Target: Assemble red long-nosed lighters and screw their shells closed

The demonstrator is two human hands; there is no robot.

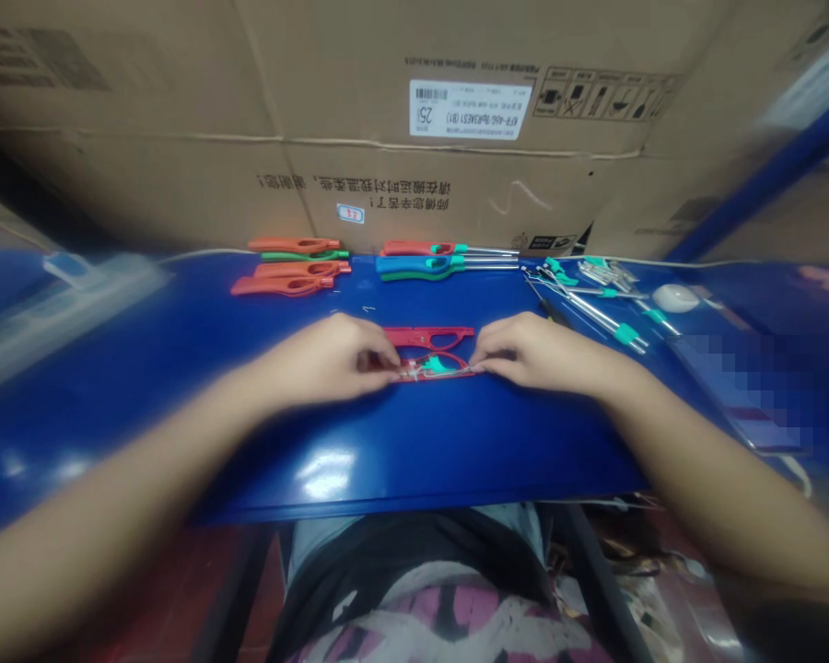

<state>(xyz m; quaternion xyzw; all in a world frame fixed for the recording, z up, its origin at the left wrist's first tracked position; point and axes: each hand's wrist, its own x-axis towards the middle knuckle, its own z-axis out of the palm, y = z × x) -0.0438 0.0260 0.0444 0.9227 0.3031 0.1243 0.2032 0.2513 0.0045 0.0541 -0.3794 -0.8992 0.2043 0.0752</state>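
Two halves of a red lighter casing lie in front of me on the blue table. The near half (425,376) holds a green trigger (442,363) and thin pale wires. My left hand (338,359) is closed, its thumb and fingertips pinching the left part of that near half. At its right end, the fingertips of my right hand (539,352) are pressed together where a thin wire (456,372) runs into them. Just behind lies the far half (404,337), with an oval trigger opening; my left hand hides its left end.
Several orange and green lighter casings (297,270) lie back left. A red lighter (414,249) and a blue lighter (414,268) with metal tubes lie behind my hands. Metal tubes with green parts (604,318), a screwdriver (551,311) and a white round object (675,297) are right. A cardboard wall (359,110) stands behind.
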